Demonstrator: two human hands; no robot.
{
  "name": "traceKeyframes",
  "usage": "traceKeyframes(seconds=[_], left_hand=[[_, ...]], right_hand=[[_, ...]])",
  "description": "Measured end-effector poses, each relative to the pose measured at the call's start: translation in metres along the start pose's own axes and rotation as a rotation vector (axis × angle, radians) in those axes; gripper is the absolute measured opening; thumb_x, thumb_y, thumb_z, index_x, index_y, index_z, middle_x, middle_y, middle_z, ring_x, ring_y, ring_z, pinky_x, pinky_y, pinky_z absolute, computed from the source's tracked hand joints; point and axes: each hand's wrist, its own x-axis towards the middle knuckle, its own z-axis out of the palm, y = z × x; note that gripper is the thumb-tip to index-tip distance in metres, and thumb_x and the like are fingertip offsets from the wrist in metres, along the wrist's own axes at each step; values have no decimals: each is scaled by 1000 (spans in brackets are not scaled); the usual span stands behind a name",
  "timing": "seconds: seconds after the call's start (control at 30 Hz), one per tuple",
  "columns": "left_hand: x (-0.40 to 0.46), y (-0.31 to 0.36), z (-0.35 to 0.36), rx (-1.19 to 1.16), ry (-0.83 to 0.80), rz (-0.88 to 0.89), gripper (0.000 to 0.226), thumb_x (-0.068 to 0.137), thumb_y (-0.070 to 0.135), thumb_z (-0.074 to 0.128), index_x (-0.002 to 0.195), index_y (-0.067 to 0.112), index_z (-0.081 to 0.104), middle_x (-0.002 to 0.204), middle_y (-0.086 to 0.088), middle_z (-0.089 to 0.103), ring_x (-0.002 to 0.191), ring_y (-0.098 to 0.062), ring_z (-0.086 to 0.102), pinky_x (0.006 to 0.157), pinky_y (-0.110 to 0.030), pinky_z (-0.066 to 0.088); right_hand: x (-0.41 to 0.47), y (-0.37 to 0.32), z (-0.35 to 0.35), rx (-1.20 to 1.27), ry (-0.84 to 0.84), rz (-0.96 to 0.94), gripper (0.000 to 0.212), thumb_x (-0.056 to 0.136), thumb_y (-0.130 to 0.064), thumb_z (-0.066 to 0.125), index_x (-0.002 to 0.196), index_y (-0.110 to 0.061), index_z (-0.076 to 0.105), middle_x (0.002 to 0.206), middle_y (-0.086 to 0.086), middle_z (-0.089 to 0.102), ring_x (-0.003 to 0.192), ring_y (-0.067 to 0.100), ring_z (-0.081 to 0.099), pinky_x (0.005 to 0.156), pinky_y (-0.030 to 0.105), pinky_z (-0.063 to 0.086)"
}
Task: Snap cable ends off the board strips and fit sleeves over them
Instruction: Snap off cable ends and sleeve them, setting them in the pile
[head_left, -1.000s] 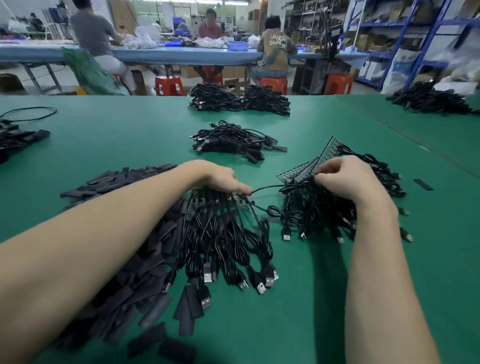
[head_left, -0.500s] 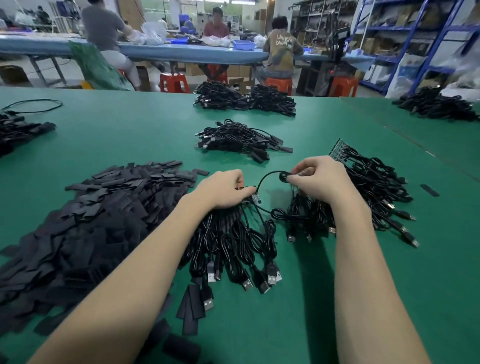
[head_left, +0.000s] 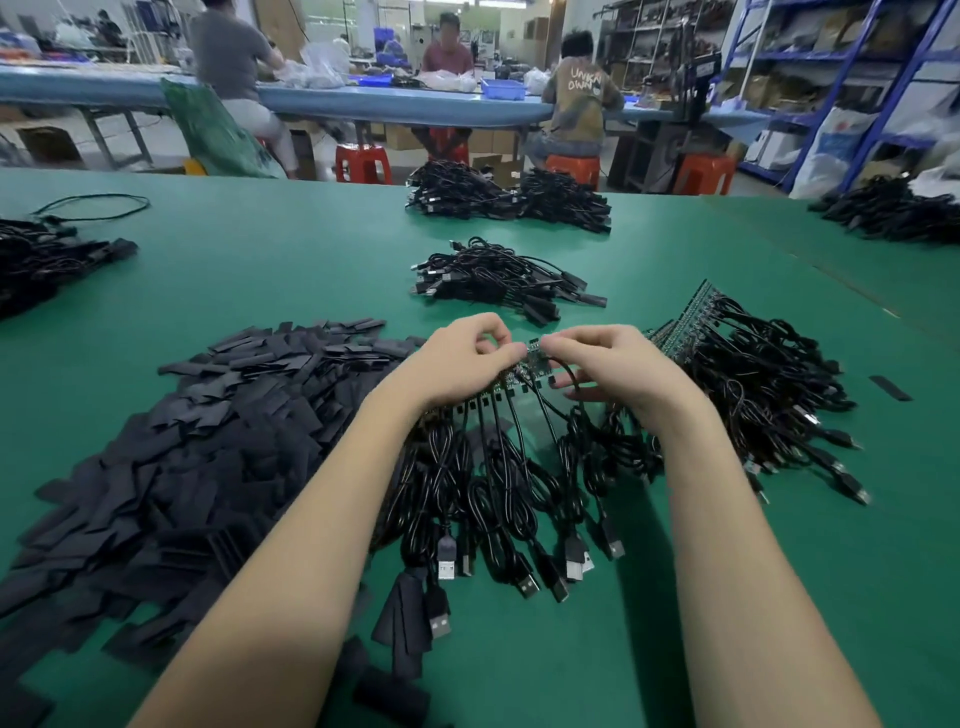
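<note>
A green work table (head_left: 291, 260) fills the view, with three seated people at a blue bench (head_left: 363, 106) behind it and blue shelving (head_left: 852, 78) at the far right. On the table's left lies a broad heap of flat black sleeves (head_left: 197, 447), a few of them scattered toward the near edge. Bundles of black cables rest farther off: a far bundle (head_left: 498, 200) at the table's back, a middle bundle (head_left: 498, 283) just beyond the hands, and others at the left and right margins. To the right, a stack of board strips (head_left: 691, 322) lies with its attached cables (head_left: 769, 395) trailing toward the near right. At centre, the worked board strip (head_left: 514, 376) is held above the table between both hands, its cables (head_left: 509, 493) hanging in a fan with USB plugs (head_left: 574, 564) resting on the green surface. The left hand (head_left: 462, 364) grips the strip's left portion, fingers curled with thumb and forefinger pinched at its upper end. The right hand (head_left: 608, 364) pinches the end piece of the strip (head_left: 535, 351) between thumb and forefinger, the remaining fingers curled over one cable. The two hands' fingertips are nearly touching.
</note>
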Motion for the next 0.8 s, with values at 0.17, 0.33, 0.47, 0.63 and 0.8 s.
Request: traceKeyframes(seconds=[0.17,0.33,0.47,0.63,0.8], left_hand=[[-4,-2,-25,-122,-214,-47,18,85,38,78,93,25,68,75,11,74,63,-4,57,76,-25,44],[-5,-6,-28,-246,-208,-85,15,78,32,84,90,26,76,88,10,78,82,3,70,80,-12,45],[-10,-5,-21,-314,-172,-86,13,80,37,82,87,27,80,92,8,78,82,2,68,83,-18,45],[-11,-3,-16,-299,-164,-63,11,81,42,80,82,31,80,91,10,78,83,1,67,85,-21,44],[-15,-5,-13,-423,-202,-52,15,77,41,80,84,28,79,86,7,75,78,-2,64,83,-24,45]], right_hand=[[1,8,12,208,-94,61,22,80,-18,84,99,-13,76,90,7,75,64,12,69,61,20,55],[1,8,12,347,-159,80,37,60,-26,89,93,-14,80,86,9,66,65,12,62,60,18,54],[1,11,13,444,-205,93,39,62,-21,85,98,-8,76,85,4,71,64,11,62,59,18,55],[-1,15,15,453,-215,113,38,66,-19,82,101,-6,73,84,1,71,67,10,61,60,18,54],[-4,15,18,494,-266,149,28,71,-17,78,96,-8,74,77,-2,71,61,4,60,54,17,50]])
